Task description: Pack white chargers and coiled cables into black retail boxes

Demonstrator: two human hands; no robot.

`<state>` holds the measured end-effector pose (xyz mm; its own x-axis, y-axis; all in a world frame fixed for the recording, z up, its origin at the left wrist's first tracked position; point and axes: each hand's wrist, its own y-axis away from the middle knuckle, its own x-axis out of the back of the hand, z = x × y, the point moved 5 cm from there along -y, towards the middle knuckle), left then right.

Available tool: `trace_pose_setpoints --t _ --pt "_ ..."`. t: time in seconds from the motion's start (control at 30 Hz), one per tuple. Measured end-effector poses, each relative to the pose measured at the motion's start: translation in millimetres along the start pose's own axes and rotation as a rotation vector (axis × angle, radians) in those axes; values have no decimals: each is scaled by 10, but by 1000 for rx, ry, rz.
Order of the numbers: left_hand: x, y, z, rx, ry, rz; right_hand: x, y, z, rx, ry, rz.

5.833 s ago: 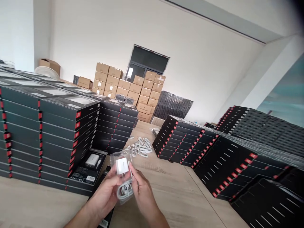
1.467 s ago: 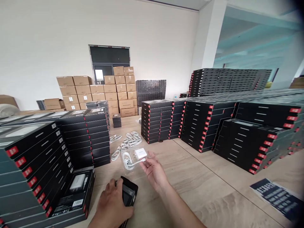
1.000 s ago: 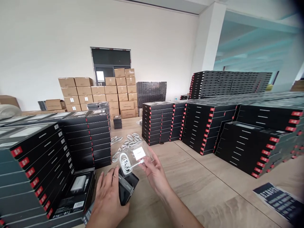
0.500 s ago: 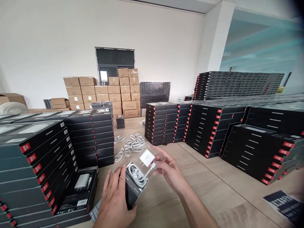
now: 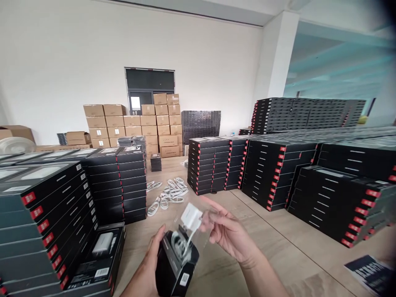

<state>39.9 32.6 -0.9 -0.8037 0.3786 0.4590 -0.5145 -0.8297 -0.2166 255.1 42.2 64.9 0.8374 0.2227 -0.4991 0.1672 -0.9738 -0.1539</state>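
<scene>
My left hand (image 5: 142, 266) is wrapped round a black box (image 5: 168, 270) with its upper end open, tilted over the table. Above that opening, my right hand (image 5: 233, 235) pinches a clear plastic tray (image 5: 202, 239), partly blurred by motion. A white charger (image 5: 191, 216) sits in the tray's upper part, by my right fingertips. The lower part, with a coiled white cable (image 5: 178, 244), is inside the mouth of the box. Beyond my hands, several coiled white cables (image 5: 172, 192) lie on the table (image 5: 247, 210).
Stacks of black boxes (image 5: 114, 185) stand at left, and more black boxes (image 5: 262, 173) at right. An open black box (image 5: 103, 264) with a white charger lies at lower left. A dark printed card (image 5: 369, 270) is at lower right. Brown cartons (image 5: 133, 123) are piled behind.
The tray's lower part with the cable has gone down into the box. My left hand has turned the box more upright. My right hand has moved slightly right and lower.
</scene>
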Motion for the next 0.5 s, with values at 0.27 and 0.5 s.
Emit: trace_pose_setpoints --t 0.27,0.5 --pt "75 -8 132 -31 -180 230 -141 -53 180 1 218 27" --pt "57 30 245 -43 -261 287 -283 44 308 -114 332 -164"
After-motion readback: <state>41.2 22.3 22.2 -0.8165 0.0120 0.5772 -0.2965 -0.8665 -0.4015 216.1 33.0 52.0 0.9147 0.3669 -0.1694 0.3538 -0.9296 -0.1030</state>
